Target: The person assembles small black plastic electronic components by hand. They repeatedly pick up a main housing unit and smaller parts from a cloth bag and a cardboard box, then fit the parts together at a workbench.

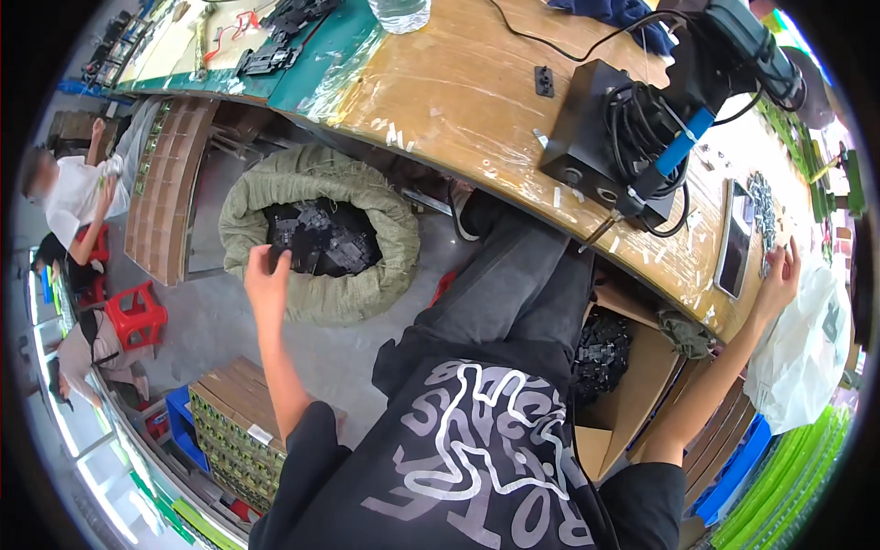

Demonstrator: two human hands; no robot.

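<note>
My left hand (267, 275) is raised over the near left rim of a green woven sack (321, 165) on the floor. Its fingers are curled toward each other, with something dark at the tips that I cannot make out against the black plastic parts (344, 246) in the sack. At the right end of the table, my right hand (781, 275) has its fingertips pinched together beside a strip of small metallic pieces (763, 213). Whatever these fingers hold is too small to name. A phone (733, 240) lies just left of that hand.
A black box (587, 128) with coiled cable and a blue-banded screwdriver-like tool (683, 145) stands on the wrapped table (449, 101). One small black part (544, 82) lies beyond it. An open carton (632, 390) of black parts sits beside my lap. A white bag (802, 353) hangs at right.
</note>
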